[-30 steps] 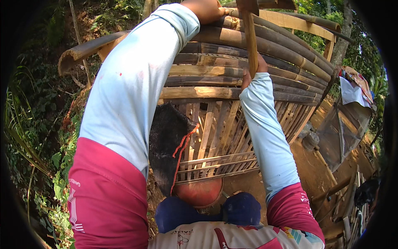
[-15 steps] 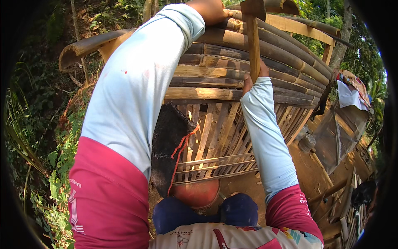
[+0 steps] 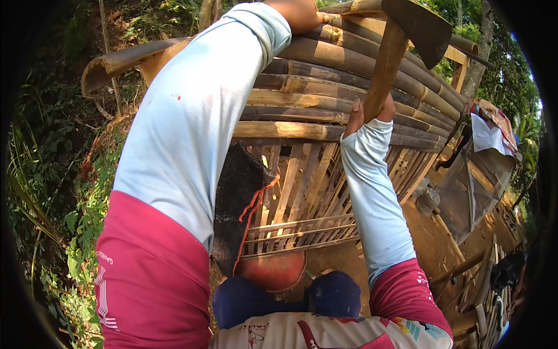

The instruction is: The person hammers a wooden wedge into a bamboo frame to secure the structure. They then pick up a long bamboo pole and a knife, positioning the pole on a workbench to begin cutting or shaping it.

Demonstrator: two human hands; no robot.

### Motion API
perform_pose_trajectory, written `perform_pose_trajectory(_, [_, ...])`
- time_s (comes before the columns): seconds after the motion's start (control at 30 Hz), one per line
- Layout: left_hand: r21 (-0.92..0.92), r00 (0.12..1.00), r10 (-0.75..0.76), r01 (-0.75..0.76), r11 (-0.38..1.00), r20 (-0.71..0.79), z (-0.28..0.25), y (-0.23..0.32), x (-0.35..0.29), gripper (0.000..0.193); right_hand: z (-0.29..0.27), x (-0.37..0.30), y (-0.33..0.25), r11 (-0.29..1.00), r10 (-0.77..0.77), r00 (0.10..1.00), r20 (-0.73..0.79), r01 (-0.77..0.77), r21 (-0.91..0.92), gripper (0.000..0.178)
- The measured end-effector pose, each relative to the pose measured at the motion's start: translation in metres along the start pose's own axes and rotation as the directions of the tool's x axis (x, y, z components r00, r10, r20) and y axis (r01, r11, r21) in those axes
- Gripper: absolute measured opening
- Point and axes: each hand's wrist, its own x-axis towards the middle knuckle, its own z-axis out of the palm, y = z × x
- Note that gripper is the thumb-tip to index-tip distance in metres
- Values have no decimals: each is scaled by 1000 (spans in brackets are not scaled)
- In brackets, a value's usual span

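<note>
My right hand is closed around the lower wooden handle of an axe. Its dark, broad metal head is raised at the upper right, above the bamboo slats. At the top edge my left hand rests against the upper end of the bamboo, fingers bunched together; whatever they pinch is too small or hidden. Under both arms, split bamboo lengths lie side by side in a row across a frame. Lower down stands a wall of thin vertical bamboo slats.
A black mesh cloth with an orange-red cord hangs left of the slats. Near my knees sits a red rounded container. A curved bamboo gutter juts out left. Bamboo poles and grey sheeting lie at right.
The axe has tilted and its head has swung to the right, appearing larger. My right hand has shifted slightly right and turned with it; my left hand has barely moved.
</note>
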Motion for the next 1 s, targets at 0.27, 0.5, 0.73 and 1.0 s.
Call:
perform_pose_trajectory(0.27, [126,996,71,-65,990,-47,14,-14,18,49,2,-5,3,998,48,995,89,-44,-41,59])
perform_pose_trajectory(0.5, [26,999,36,-35,999,-24,17,0,1,46,-4,-18,38,962,260,929,261,-227,-150,58])
perform_pose_trajectory(0.73, [92,998,55,-52,994,-23,20,-17,18,45,5,-13,18,999,30,1000,8,-30,-20,56])
perform_pose_trajectory(1.0, [144,998,54,-48,988,-41,-2,-4,4,49,8,-4,11,998,56,998,-3,-56,-18,56])
